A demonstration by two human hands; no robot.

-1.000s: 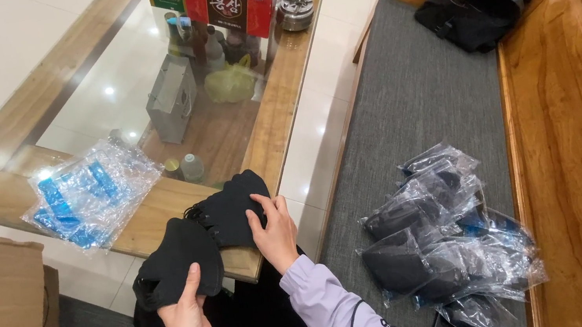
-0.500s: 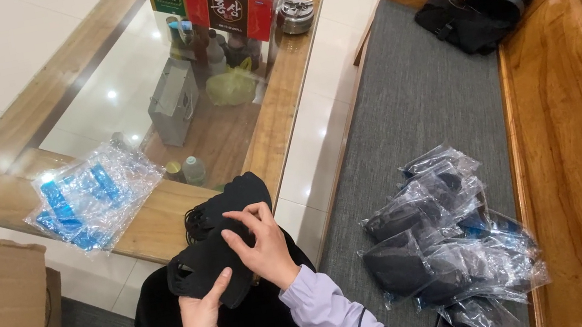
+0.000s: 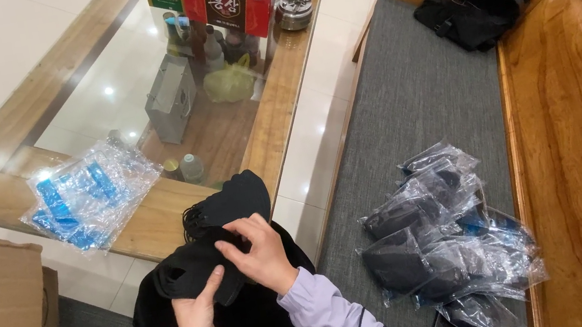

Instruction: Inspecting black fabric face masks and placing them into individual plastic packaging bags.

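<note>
Head view: our left hand (image 3: 195, 309) and right hand (image 3: 263, 254) both grip stacked black masks (image 3: 203, 252) over our lap, near bagged masks (image 3: 440, 241) right.

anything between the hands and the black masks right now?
No. Both hands already grip the stack of black fabric masks over the lap: left hand from below, right hand on top, its fingers touching the fabric. Nothing visible lies between them.

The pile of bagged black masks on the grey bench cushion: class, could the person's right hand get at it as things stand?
Probably yes: the pile of bagged masks lies uncovered beside the right hand, with bare grey cushion between. But that hand has its grip on the black masks.
</note>
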